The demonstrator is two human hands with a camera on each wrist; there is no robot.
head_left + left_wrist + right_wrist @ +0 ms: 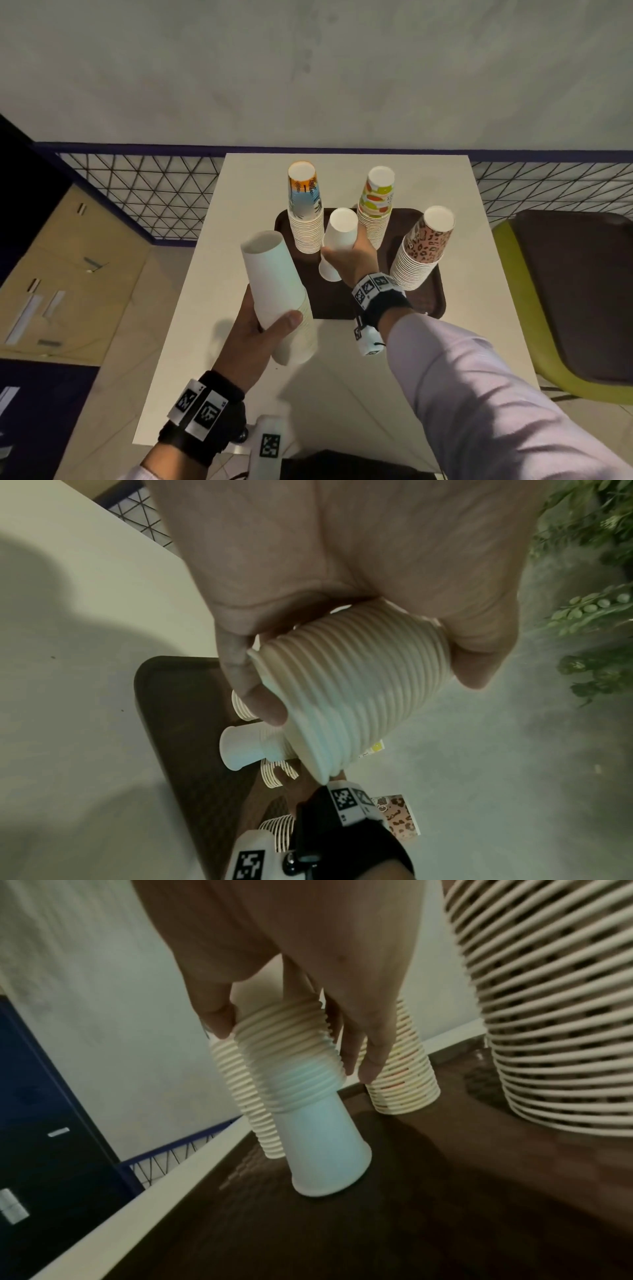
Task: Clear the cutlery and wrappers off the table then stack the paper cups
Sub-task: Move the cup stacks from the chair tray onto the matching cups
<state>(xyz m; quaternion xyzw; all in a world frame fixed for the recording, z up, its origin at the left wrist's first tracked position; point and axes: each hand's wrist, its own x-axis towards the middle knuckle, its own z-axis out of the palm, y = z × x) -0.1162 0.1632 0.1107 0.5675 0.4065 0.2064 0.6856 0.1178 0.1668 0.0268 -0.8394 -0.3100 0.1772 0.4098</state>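
Note:
My left hand (255, 337) grips a stack of plain white paper cups (277, 294), held upside down and tilted above the table's middle; in the left wrist view the fingers curl round the ribbed rims of that stack (346, 693). My right hand (349, 258) grips a second white cup stack (337, 241) that stands upside down on the brown tray (435, 301); the right wrist view shows the fingers (371, 1056) round this stack (308, 1096), its lowest cup touching the tray (411, 1218). No cutlery or wrappers show on the table.
Three tall patterned cup stacks stand upside down on the tray: a blue-orange stack (305, 209), a green-orange stack (375, 205) and a leopard-print stack (423, 248). The white table (191, 308) borders a wire fence (147, 192). A green chair (565, 308) stands at right.

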